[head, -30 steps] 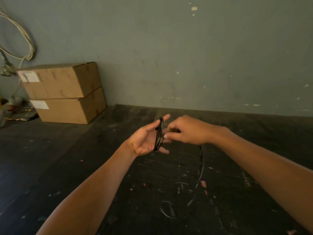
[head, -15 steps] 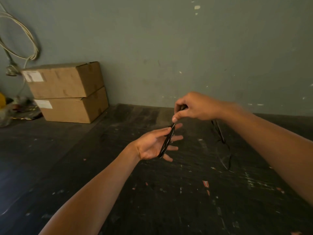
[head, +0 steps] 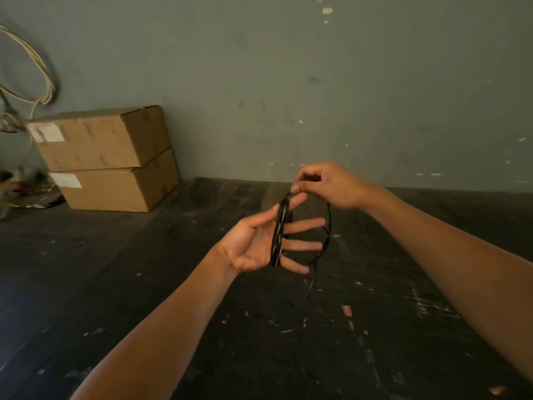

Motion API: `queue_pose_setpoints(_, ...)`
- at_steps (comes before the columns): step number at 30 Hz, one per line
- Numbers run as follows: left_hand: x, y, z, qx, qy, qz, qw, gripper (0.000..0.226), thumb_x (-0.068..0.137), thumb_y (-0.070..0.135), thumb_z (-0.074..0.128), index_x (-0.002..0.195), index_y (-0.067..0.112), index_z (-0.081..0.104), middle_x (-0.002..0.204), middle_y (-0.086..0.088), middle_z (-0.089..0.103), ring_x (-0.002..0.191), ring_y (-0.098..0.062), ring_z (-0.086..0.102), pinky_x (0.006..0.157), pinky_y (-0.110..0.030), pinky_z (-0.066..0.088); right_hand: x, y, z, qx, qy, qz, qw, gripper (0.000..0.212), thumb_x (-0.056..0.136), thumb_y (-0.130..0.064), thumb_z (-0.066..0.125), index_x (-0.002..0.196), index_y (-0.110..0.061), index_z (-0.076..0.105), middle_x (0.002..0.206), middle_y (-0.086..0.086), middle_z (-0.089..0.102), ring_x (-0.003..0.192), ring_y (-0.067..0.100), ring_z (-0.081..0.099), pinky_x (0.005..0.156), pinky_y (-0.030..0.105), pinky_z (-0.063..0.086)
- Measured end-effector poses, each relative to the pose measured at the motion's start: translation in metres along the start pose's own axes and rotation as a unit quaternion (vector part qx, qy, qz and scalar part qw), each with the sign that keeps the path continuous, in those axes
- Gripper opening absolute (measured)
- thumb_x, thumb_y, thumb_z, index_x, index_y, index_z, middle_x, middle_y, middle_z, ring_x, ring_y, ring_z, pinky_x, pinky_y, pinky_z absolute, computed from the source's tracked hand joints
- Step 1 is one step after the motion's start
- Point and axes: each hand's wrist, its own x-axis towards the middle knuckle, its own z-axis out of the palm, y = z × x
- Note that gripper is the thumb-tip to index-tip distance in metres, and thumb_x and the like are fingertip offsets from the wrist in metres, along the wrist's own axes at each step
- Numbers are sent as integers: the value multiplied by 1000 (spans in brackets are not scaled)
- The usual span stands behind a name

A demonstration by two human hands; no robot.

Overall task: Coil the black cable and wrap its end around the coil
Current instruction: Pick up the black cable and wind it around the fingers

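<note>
Black cable (head: 279, 232) now rings the spread fingers of the left hand (head: 253, 243) as a coil. Above them, the right hand (head: 326, 183) pinches the strand, having swung a fresh loop down beyond the fingertips; coiling continues, tail dangling below.

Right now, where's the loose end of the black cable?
In the head view, right of centre: the loose cable runs from the right hand, curves past the left hand fingertips and trails down toward the dark floor.
</note>
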Motion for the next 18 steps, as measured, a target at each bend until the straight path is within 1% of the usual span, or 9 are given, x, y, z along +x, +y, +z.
queue_pose_setpoints(2,-2,8,3,5,-14,19,1000,49,99,38,37,148,37,36,161,-18,22,143,-53,16,101,-75,22,-5,10,10,48,-3,31,998,18,96,-14,55,100,-1,67,80,-5,64,68,-10,60,66,9,44)
queue_pose_setpoints(4,-5,16,7,2,-28,40,999,48,99,39,39,146,36,39,159,-17,26,143,-52,19,101,-75,22,-11,26,24,85,-25,54,995,19,98,-11,51,104,-1,66,89,-2,66,77,1,63,72,20,48)
queue_pose_setpoints(5,-6,20,9,1,-34,51,998,47,99,40,38,146,36,41,159,-17,26,142,-52,20,101,-75,21,-15,33,32,103,-35,65,992,18,98,-9,49,101,-7,67,87,-4,66,76,5,62,69,22,48)
queue_pose_setpoints(6,-6,24,10,1,-35,60,998,46,100,40,36,145,36,41,160,-18,23,143,-52,18,101,-74,21,-19,38,41,113,-41,80,989,20,99,-8,47,98,-14,66,81,-8,64,68,6,60,63,21,47)
queue_pose_setpoints(8,-4,29,13,1,-30,71,997,46,100,40,33,146,36,41,161,-18,18,143,-54,12,100,-74,22,-26,42,59,133,-48,103,984,23,101,-11,43,94,-21,64,65,-6,54,55,9,47,54,24,41)
queue_pose_setpoints(10,0,32,13,-7,-24,80,996,46,101,41,33,146,36,41,161,-19,17,144,-54,9,101,-74,20,-30,40,74,140,-65,105,982,23,102,-18,41,100,-15,63,63,-1,49,53,10,42,54,27,40)
queue_pose_setpoints(12,3,33,11,-23,-15,95,995,46,101,41,32,145,36,42,161,-19,17,143,-55,11,100,-76,19,-32,35,86,155,-91,106,978,24,103,-24,40,102,-13,61,66,3,47,52,10,40,51,25,38)
queue_pose_setpoints(15,7,37,8,-29,7,109,994,45,100,40,34,143,36,45,160,-19,23,142,-56,18,98,-77,20,-37,25,96,189,-129,120,966,35,104,-34,35,99,-8,59,61,0,37,51,11,36,49,26,34)
queue_pose_setpoints(18,8,40,4,-22,39,100,994,45,100,40,35,144,36,44,158,-18,27,141,-55,23,97,-76,24,-41,22,100,194,-137,106,966,36,105,-34,34,102,-5,57,61,-1,36,50,10,35,48,24,34)
